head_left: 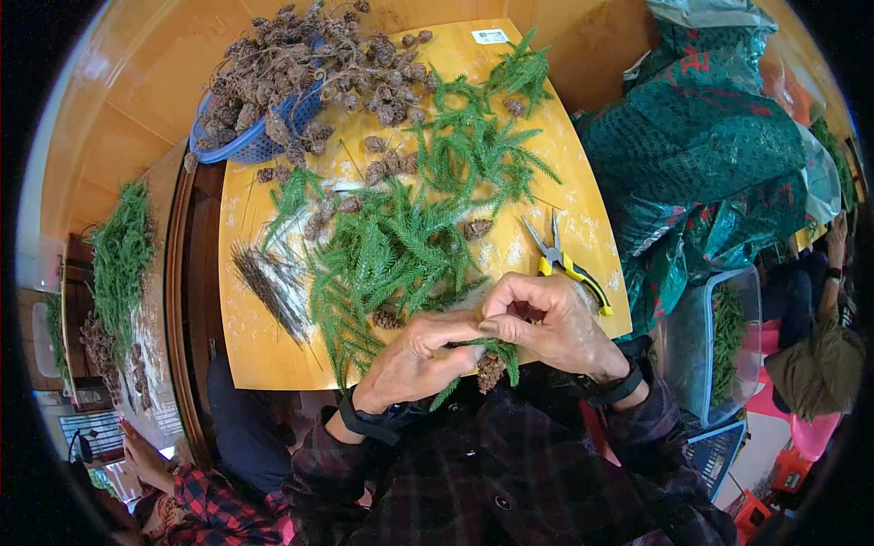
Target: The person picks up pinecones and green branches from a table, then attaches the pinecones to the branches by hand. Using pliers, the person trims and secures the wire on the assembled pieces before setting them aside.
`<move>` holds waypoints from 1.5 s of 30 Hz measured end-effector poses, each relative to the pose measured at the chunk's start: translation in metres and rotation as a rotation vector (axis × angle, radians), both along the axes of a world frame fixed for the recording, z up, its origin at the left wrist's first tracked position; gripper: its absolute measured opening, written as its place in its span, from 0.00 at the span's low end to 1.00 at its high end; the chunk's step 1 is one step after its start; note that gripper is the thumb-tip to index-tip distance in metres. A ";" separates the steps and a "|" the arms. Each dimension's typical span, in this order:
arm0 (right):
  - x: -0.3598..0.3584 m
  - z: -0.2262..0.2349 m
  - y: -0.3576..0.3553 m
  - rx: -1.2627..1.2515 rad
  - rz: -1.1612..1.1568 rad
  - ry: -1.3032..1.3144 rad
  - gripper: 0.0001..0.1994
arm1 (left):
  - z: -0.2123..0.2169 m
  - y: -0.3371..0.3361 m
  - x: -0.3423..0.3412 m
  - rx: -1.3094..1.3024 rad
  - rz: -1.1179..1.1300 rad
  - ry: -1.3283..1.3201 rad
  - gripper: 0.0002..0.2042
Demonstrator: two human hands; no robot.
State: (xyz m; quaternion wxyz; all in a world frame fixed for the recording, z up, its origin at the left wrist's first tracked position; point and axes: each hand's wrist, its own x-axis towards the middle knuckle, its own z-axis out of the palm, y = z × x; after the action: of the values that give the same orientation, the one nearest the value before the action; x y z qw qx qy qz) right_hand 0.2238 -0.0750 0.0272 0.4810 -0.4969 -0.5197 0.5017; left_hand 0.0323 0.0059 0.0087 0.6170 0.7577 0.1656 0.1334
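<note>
At the near edge of the table, my left hand pinches a short green artificial pine sprig. A brown pine cone hangs below the fingers among its needles. Thumb and fingers of my right hand are pressed together at the top of the sprig, touching the left fingertips. What lies between the right fingertips is too small to make out. Just beyond the right hand rest yellow-and-black pliers, jaws apart. A heap of green sprigs lies in front of my hands, with a loose pine cone beside it.
Thin dark wires lie at the table's left. A blue basket heaped with pine cones stands at the far left. Green bags and a clear bin stand at right. Other people sit at both sides.
</note>
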 end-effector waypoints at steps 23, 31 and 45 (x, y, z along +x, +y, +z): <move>0.011 0.001 0.003 -0.001 0.123 0.009 0.07 | -0.002 -0.007 0.000 -0.366 0.116 -0.015 0.09; 0.011 -0.003 0.005 0.087 0.227 -0.108 0.07 | 0.002 -0.008 -0.001 -0.307 0.066 0.031 0.09; 0.011 -0.006 0.003 0.002 0.137 0.087 0.04 | 0.005 -0.012 0.000 -0.409 0.174 -0.049 0.07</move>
State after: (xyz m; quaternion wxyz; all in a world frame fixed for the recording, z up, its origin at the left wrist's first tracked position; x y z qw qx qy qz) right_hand 0.2346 -0.0719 0.0208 0.4681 -0.4372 -0.5316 0.5542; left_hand 0.0321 -0.0062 0.0137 0.7478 0.5963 0.2387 0.1682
